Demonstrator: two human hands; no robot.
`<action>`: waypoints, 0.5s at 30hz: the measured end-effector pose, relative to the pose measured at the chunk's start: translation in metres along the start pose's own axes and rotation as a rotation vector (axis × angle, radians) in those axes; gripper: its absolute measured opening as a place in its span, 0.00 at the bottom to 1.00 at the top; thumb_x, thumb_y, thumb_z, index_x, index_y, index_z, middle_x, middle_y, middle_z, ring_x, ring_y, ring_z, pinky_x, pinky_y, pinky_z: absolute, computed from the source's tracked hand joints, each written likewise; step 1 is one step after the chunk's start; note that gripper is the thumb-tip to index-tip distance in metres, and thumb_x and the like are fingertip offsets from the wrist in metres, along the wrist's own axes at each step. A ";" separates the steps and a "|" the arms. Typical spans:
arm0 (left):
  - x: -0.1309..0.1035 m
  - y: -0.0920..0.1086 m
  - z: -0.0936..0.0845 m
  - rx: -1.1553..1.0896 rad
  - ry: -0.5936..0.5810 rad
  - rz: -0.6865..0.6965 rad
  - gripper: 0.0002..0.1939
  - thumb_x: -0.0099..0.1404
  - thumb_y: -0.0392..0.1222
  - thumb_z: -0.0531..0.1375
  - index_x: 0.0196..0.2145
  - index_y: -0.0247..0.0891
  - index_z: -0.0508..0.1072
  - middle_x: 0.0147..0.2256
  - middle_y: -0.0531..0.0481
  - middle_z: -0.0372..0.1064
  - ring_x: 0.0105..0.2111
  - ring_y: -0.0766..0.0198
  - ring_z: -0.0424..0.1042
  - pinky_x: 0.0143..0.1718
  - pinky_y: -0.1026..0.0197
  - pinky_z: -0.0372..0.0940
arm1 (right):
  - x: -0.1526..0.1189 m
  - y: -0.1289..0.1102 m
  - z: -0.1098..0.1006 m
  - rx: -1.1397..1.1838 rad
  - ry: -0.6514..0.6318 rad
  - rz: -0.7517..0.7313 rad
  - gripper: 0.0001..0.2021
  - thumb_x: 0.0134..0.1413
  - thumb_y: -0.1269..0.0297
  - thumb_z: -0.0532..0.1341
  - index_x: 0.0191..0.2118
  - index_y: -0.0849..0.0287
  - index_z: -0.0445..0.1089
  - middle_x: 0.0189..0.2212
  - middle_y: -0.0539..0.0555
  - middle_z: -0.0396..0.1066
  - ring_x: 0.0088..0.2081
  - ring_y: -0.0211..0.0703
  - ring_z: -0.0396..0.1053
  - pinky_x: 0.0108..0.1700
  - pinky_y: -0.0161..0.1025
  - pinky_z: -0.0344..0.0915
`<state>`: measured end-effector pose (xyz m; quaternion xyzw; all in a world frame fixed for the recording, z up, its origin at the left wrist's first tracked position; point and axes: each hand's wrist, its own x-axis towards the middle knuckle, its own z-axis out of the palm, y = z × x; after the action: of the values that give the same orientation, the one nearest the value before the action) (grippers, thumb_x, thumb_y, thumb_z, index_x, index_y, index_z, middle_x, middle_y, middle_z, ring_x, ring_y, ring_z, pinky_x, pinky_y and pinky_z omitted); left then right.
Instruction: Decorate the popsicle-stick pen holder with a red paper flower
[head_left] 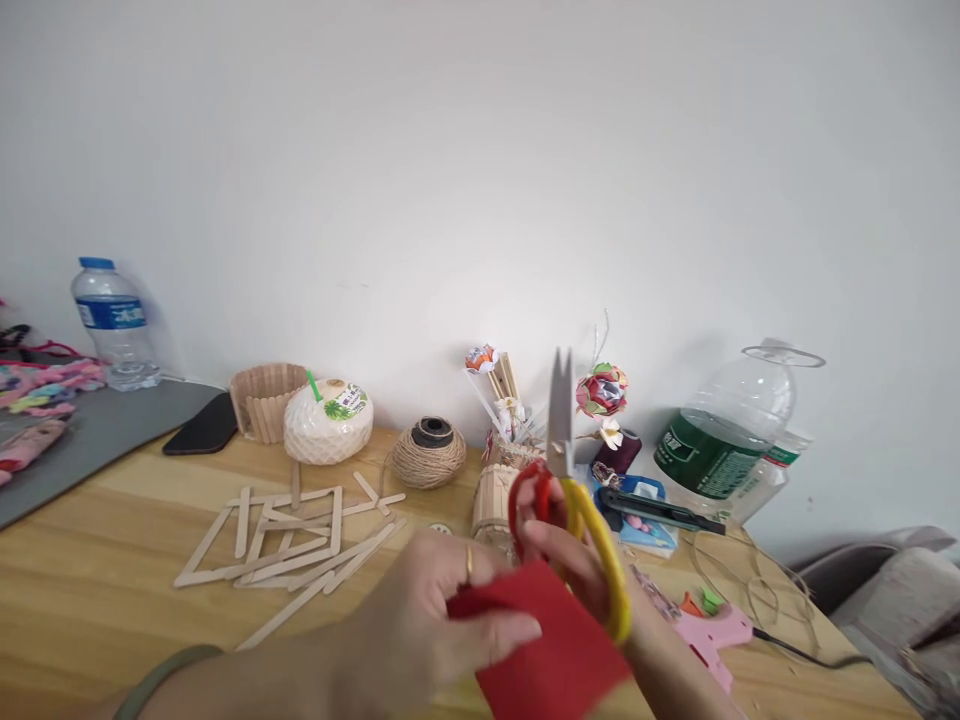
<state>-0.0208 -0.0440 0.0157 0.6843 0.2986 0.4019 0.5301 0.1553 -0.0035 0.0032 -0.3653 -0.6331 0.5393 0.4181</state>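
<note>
left hand (pixel 435 600): red sheet (pixel 555 650) pinched between fingers (pixel 491 638) | right hand (pixel 589 575): red-and-yellow-handled scissors (pixel 559 458) gripped in fingers, blades (pixel 556 410) pointed up

I lose part of the red sheet (pixel 559 645) — the view's near edge crops it — and can't read the green label (pixel 709 458) at far right.

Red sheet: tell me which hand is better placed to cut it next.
The right hand, most likely: it holds the scissors, though the blades point up, away from the red sheet. The left hand pinches the sheet and could steady it.
</note>
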 end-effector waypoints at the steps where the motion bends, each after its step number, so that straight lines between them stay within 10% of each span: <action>1: 0.005 -0.004 -0.002 -0.094 0.058 -0.060 0.11 0.58 0.45 0.62 0.29 0.33 0.78 0.25 0.49 0.73 0.25 0.65 0.68 0.26 0.66 0.61 | -0.007 0.004 -0.006 -0.005 0.027 -0.013 0.16 0.48 0.48 0.62 0.31 0.55 0.62 0.20 0.45 0.57 0.20 0.35 0.55 0.23 0.35 0.54; 15: 0.040 -0.043 -0.016 -0.379 0.381 -0.244 0.16 0.46 0.42 0.71 0.34 0.33 0.77 0.33 0.46 0.79 0.36 0.57 0.76 0.39 0.60 0.69 | -0.047 0.035 -0.054 -0.074 -0.042 0.061 0.26 0.59 0.40 0.47 0.27 0.57 0.66 0.17 0.46 0.62 0.19 0.36 0.59 0.29 0.39 0.61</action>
<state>-0.0142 0.0087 -0.0148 0.4442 0.3924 0.5053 0.6272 0.2231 -0.0208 -0.0337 -0.3883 -0.6499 0.5356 0.3742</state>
